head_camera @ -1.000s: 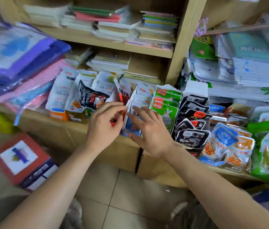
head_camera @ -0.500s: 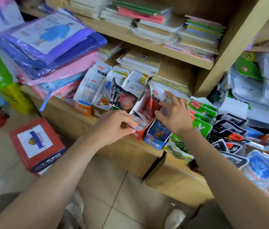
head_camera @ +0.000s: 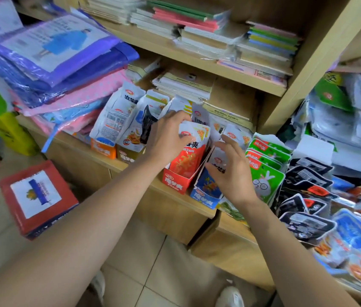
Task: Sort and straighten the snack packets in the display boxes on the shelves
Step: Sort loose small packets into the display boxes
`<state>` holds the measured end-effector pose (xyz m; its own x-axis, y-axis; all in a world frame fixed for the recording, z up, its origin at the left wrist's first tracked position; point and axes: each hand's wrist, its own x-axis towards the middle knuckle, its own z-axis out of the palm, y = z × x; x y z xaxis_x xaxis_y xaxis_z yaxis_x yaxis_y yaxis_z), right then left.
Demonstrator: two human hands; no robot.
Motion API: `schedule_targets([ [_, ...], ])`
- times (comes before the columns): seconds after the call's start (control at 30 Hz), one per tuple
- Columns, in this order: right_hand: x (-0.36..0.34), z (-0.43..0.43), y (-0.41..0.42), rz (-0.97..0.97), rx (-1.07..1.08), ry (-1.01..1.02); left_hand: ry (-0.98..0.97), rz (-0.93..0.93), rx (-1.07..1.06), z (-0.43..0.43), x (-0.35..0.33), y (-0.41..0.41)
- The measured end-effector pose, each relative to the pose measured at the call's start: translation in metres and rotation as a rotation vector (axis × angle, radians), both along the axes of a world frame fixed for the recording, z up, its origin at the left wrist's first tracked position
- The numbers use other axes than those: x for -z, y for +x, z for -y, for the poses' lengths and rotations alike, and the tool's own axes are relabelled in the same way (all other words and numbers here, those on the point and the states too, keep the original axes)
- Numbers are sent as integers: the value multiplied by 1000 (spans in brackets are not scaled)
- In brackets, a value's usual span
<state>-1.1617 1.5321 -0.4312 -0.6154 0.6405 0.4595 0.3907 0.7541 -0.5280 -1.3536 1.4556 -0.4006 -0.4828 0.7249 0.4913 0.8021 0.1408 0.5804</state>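
Both busy: L hand (head_camera: 166,138) pinches red-box pkt (head_camera: 194,135); R hand (head_camera: 235,173), relaxed, touches blue-box pkt (head_camera: 218,161).

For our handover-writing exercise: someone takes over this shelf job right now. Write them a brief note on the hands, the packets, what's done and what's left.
Left hand grips the tops of the red-box packets, which stand in the red box.
Right hand touches the blue-box packets in the blue box; whether it pinches one is unclear.
Done: little looks finished.
Left: both these boxes, a stray black packet among white ones to their left, and the green packets and black pile lying overlapped on the right.
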Motion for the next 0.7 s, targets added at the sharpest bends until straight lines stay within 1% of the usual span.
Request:
schedule_targets([
  [0.07, -5, 5, -4, -41, -3, 203, -15, 31, 66, -2, 4, -1],
  [0.1, -8, 7, -9, -37, -43, 287, -22, 96, 145, -1, 1, -3],
  [0.13, -9, 10, -14, 6, -92, 342, -19, 198, 233, 1, -2, -7],
  [0.17, -7, 12, -20, 89, -122, 378, 6, 301, 292, 6, -8, -13],
  [0.2, -4, 13, -25, 195, -114, 404, 68, 359, 290, 11, -12, -21],
  [0.23, 0, 11, -29, 293, -75, 414, 138, 351, 230, 18, -18, -30],
  [0.3, 5, 5, -33, 427, 10, 388, 258, 202, 5, 34, -24, -49],
  [0.33, 6, 2, -34, 472, 40, 379, 273, 138, -116, 41, -22, -57],
  [0.37, 5, -1, -36, 512, 58, 377, 242, 110, -213, 48, -20, -62],
  [0.4, 4, -2, -37, 549, 66, 372, 160, 125, -267, 53, -16, -67],
  [0.43, 3, -2, -39, 579, 67, 361, 33, 186, -283, 55, -13, -71],
  [0.5, 2, -2, -41, 601, 60, 337, -128, 350, -233, 54, -3, -73],
  [0.53, 1, -3, -41, 600, 55, 334, -136, 368, -201, 52, 3, -72],
  [0.57, 0, -5, -40, 594, 45, 338, -118, 330, -197, 52, 4, -71],
  [0.63, -2, -10, -35, 587, 14, 338, -89, 268, -256, 51, 5, -75],
  [0.7, -5, -16, -28, 562, -25, 318, 11, 277, -312, 52, 0, -82],
])
